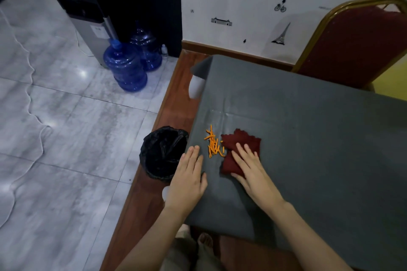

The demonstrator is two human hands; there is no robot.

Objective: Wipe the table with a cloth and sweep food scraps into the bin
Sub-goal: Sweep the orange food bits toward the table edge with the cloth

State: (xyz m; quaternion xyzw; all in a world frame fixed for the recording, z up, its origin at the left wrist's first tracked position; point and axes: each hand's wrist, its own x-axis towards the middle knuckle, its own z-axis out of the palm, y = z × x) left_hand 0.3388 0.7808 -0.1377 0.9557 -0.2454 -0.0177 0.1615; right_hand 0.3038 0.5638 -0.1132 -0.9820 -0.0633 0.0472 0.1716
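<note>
A dark red cloth (240, 142) lies crumpled on the grey table (308, 127) near its left edge. My right hand (253, 169) presses flat on the cloth's near part, fingers spread. Just left of the cloth is a small heap of orange food scraps (213, 144), thin strips like shredded carrot. My left hand (189, 174) rests flat and empty at the table's left edge, beside the scraps. Below that edge, on the floor, stands a bin (163, 153) lined with a black bag, its mouth open.
A red chair with a gold frame (352, 44) stands behind the table at the far right. Two blue water jugs (127, 66) and a water dispenser (88, 20) stand on the tiled floor to the left. A white cable (33, 103) trails across the tiles.
</note>
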